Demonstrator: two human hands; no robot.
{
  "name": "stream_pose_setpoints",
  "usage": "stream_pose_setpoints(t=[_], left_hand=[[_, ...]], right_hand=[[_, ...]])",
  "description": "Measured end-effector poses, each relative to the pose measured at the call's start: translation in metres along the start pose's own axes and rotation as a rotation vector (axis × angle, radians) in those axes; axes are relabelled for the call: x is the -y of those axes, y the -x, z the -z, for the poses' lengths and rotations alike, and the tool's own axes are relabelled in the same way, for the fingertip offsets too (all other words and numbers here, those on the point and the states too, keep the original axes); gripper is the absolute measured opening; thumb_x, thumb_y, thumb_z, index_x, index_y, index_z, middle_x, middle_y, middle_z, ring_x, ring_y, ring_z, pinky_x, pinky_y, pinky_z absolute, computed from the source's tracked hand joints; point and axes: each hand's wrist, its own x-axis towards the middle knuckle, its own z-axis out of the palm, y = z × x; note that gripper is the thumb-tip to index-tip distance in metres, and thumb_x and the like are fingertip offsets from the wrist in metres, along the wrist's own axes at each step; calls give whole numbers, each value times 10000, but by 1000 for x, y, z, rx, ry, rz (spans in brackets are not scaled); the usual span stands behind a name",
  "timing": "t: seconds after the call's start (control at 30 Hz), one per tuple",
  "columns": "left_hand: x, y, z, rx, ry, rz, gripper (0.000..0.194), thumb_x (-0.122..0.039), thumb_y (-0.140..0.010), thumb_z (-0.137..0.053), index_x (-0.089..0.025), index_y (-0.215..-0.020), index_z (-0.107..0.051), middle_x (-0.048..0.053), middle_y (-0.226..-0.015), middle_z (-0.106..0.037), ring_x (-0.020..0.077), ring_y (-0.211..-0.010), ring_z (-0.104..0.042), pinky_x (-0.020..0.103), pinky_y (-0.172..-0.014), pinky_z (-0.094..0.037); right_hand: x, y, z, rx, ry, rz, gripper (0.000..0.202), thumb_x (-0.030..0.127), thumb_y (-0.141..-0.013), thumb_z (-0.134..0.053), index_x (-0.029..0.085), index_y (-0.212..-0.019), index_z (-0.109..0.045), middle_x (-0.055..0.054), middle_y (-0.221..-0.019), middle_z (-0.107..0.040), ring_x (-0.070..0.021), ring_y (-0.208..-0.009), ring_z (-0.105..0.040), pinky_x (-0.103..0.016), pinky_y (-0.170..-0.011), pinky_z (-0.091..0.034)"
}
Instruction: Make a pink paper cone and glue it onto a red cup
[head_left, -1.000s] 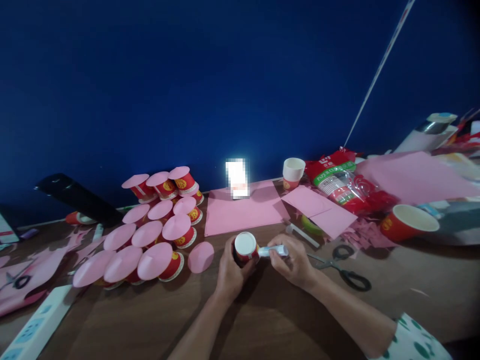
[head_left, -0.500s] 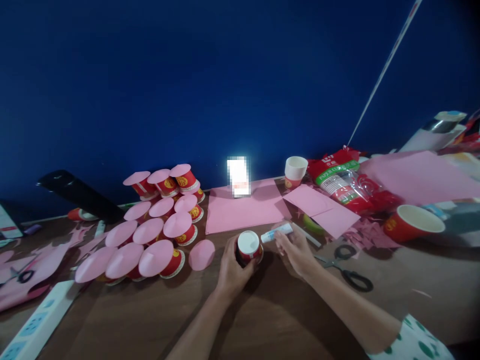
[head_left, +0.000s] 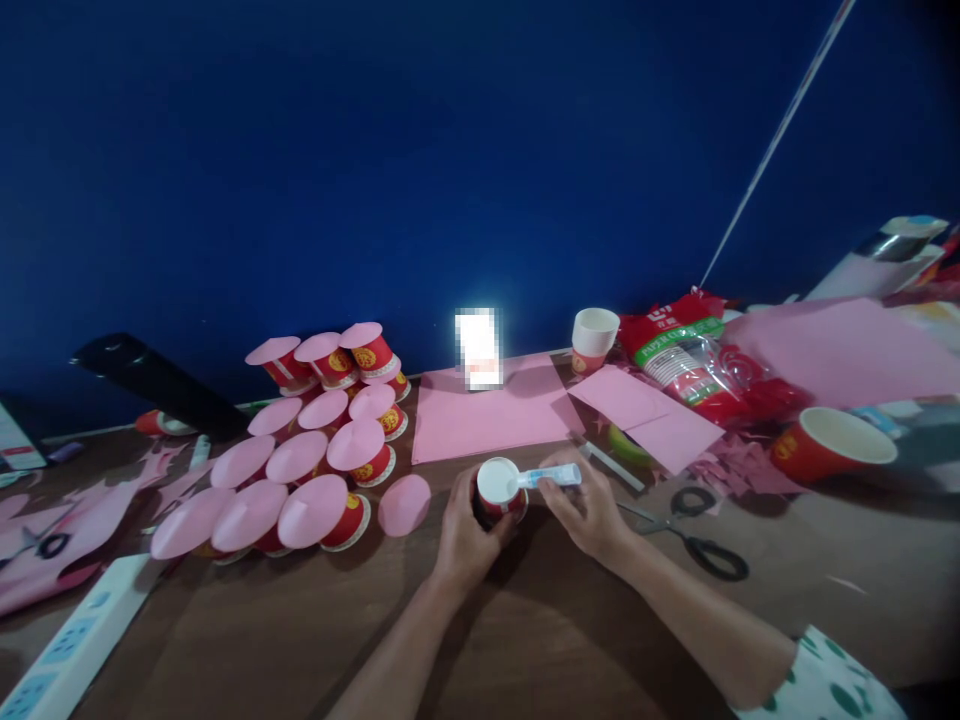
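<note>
An upside-down red paper cup (head_left: pixel 498 484) with its white bottom facing up stands on the table, and my left hand (head_left: pixel 466 530) is wrapped round its left side. My right hand (head_left: pixel 589 510) grips a white and light-blue glue stick (head_left: pixel 555 476), whose tip meets the right part of the cup's bottom. Left of my left hand lies a loose pink paper disc (head_left: pixel 405 505). Further left stand several upturned red cups (head_left: pixel 346 520) topped with shallow pink paper cones (head_left: pixel 313 512).
Pink paper sheets (head_left: pixel 495 425) lie ahead, with a blurred bright object (head_left: pixel 480 350) above them. Black-handled scissors (head_left: pixel 709 555) rest right of my right hand. Beyond are a red paper cup pack (head_left: pixel 682 360) and an open red cup (head_left: pixel 832 445). A power strip (head_left: pixel 82 640) lies front left.
My right hand has brought the glue stick left and slightly down, from beside the cup onto its white bottom. My left hand keeps its hold on the cup.
</note>
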Motion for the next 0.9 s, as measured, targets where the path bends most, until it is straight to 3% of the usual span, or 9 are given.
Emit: stream_pose_setpoints(t=[0.23,0.47,0.63,0.9], left_hand=[[-3,-1,1,3,8,13,508,-320,-645,-679,-170,-1095,-496,85,-1039,-578,213,-944,-550,360,-829,-436],[-4,0,2,7,-20,5,510,-321,-652,-674,-167,-1101,-489,91,-1033,-583,214,-921,-561,359,-810,-446],[-1,-1,2,-8,-62,-5,527,-329,-646,-679,-163,-1107,-485,95,-1039,-581,222,-935,-560,364,-818,-444],[-3,0,0,7,34,34,556,-323,-650,-684,-160,-1134,-465,101,-1037,-587,217,-926,-568,366,-817,-450]], right_hand=[[2,-1,1,-8,8,55,80,238,-808,-518,197,-875,-505,-7,-751,-559,-114,-619,-521,-216,-579,-426],[2,0,2,26,27,34,64,251,-812,-510,208,-855,-491,4,-698,-544,-102,-554,-492,-212,-525,-403],[1,0,3,56,32,108,39,227,-792,-522,201,-817,-505,-8,-714,-554,-115,-601,-515,-221,-552,-407],[5,6,3,-48,34,88,64,256,-797,-525,204,-827,-502,1,-690,-543,-104,-551,-494,-218,-519,-412]])
